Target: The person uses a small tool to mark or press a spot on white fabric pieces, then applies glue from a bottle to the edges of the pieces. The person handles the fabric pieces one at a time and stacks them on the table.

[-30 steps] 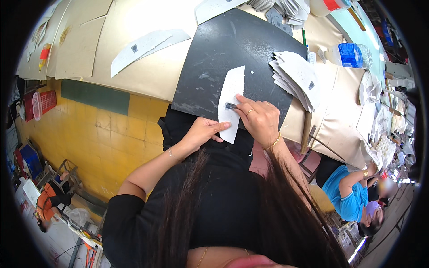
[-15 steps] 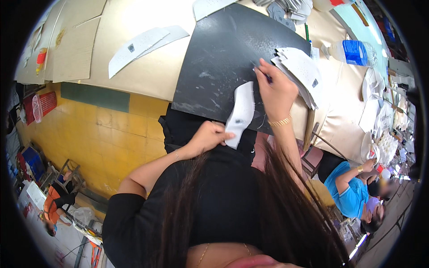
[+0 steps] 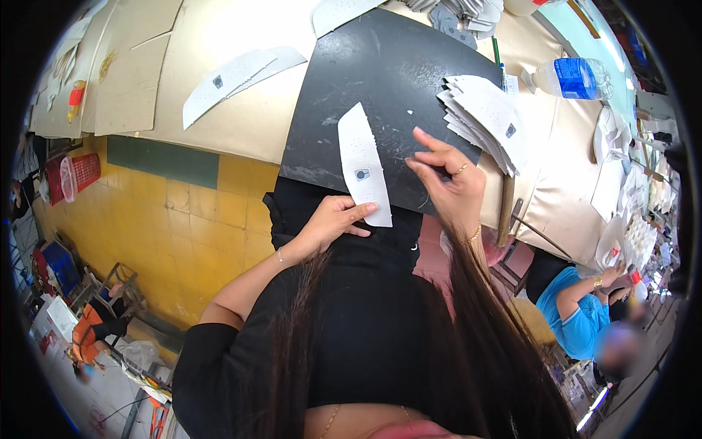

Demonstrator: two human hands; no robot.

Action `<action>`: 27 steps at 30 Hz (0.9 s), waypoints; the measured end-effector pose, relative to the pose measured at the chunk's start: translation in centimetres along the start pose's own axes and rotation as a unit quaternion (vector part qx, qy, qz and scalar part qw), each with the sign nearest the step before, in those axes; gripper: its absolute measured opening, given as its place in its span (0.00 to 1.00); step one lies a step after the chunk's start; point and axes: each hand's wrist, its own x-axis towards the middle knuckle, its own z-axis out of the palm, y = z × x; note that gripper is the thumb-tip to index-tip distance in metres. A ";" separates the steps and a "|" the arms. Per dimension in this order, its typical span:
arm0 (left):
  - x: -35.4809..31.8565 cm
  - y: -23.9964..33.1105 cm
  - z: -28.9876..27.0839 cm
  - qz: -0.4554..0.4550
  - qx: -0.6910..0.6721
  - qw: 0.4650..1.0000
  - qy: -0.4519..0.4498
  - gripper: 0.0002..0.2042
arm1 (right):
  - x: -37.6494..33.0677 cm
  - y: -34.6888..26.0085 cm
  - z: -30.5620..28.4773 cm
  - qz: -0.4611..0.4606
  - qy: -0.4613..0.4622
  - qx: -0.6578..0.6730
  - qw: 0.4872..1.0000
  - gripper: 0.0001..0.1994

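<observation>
Left hand [image 3: 330, 223] at near edge of black rectangular cutting mat [image 3: 380, 80], fingers pressed together flat on lower end of white curved cut-out piece with small grey patch [image 3: 362, 162]; piece lying lengthwise on mat, lower tip overhanging the near edge, over the lap. Right hand [image 3: 450, 183] just right of piece, not touching it; fingers loosely curled, index raised, thumb and fingertips drawn together as if pinching something small — cannot tell what, if anything. Fanned stack of similar white cut-out pieces [image 3: 482, 117] at mat's right side, close behind right hand. Clear plastic water bottle with blue label [image 3: 570, 77] lying on tan worktop [image 3: 234, 117] further right. Risks, as judgement: piece held at one end only, so likely to pivot or slide off overhanging edge if left-hand pressure eases; right wrist close enough to fanned stack to knock it out of order. Hidden or unclear: underside of piece, contents of right-hand pinch, detail of grey patch; dark hair covering lower frame and lap; co-worker in blue top [image 3: 578, 322] at right blurred; worktop edges bent by fisheye.
</observation>
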 end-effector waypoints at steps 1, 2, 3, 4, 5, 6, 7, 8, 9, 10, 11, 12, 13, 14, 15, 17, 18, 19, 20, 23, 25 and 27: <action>0.0 -0.1 0.1 0.008 -0.003 1.000 0.007 0.15 | -0.3 0.2 0.2 0.002 -0.019 -0.009 1.000 0.06; 0.0 -0.2 0.1 0.020 -0.006 1.000 0.007 0.15 | -0.6 0.5 0.4 -0.017 -0.037 -0.037 0.998 0.06; 0.0 -0.2 0.0 0.015 0.011 1.000 0.007 0.15 | -0.8 0.7 0.5 -0.032 -0.054 -0.067 0.996 0.06; 0.0 -0.1 -0.1 0.014 0.026 1.000 -0.001 0.15 | -1.0 0.9 0.7 -0.043 -0.070 -0.095 0.992 0.06; -0.1 -0.1 -0.2 0.013 0.041 0.999 -0.009 0.15 | -1.3 1.1 1.0 -0.081 -0.079 -0.127 0.986 0.07; -0.1 -0.1 -0.4 0.012 0.047 0.999 -0.007 0.15 | -1.6 1.2 1.2 -0.096 -0.096 -0.151 0.979 0.06; -0.2 -0.1 -0.5 0.012 0.052 0.999 -0.004 0.14 | -1.8 1.3 1.4 -0.111 -0.112 -0.173 0.972 0.06; -0.2 0.0 -0.6 0.013 0.058 0.998 -0.001 0.14 | -2.0 1.4 1.6 -0.128 -0.126 -0.194 0.965 0.06; -0.2 0.0 -0.6 0.018 0.051 0.998 0.005 0.14 | -2.0 1.5 2.0 -0.144 -0.120 -0.206 0.961 0.06; -0.2 -0.1 -0.5 0.023 0.045 0.999 0.011 0.14 | -2.1 1.6 2.1 -0.146 -0.125 -0.214 0.958 0.06; -0.2 0.0 -0.5 0.026 0.040 0.999 0.018 0.15 | -2.1 1.6 2.3 -0.150 -0.129 -0.222 0.955 0.06; -0.2 0.0 -0.4 0.024 0.042 0.998 0.028 0.15 | -2.1 1.6 2.4 -0.152 -0.135 -0.228 0.952 0.05; 0.0 0.0 -0.3 0.019 0.046 0.998 0.038 0.15 | -2.1 1.6 2.5 -0.157 -0.138 -0.239 0.948 0.06; 0.0 0.1 -0.3 0.022 0.047 0.998 0.043 0.16 | -2.0 1.6 2.5 -0.159 -0.143 -0.249 0.945 0.06; 0.1 0.1 -0.2 0.016 0.052 0.997 0.051 0.17 | -1.9 1.6 2.5 -0.161 -0.148 -0.258 0.941 0.07; 0.3 0.1 -0.2 0.013 0.056 0.996 0.062 0.20 | -1.8 1.5 2.6 -0.167 -0.153 -0.266 0.937 0.07; 0.3 0.1 -0.2 0.024 0.053 0.996 0.060 0.21 | -1.7 1.4 2.5 -0.170 -0.156 -0.271 0.935 0.07; 0.4 0.0 -0.2 0.030 0.053 0.996 0.063 0.21 | -1.6 1.4 2.5 -0.172 -0.159 -0.274 0.933 0.07; 0.5 -0.1 -0.2 0.031 0.056 0.996 0.067 0.21 | -1.6 1.4 2.5 -0.173 -0.162 -0.278 0.931 0.06; 0.7 -0.3 -0.3 0.039 0.058 0.995 0.067 0.21 | -1.5 1.3 2.7 -0.179 -0.162 -0.289 0.926 0.06; 0.8 -0.3 -0.5 0.052 0.078 0.994 0.058 0.21 | -1.6 1.3 2.9 -0.175 -0.150 -0.296 0.927 0.06; 0.8 -0.3 -0.8 0.061 0.091 0.993 0.048 0.20 | -1.8 1.2 3.4 -0.162 -0.130 -0.303 0.930 0.06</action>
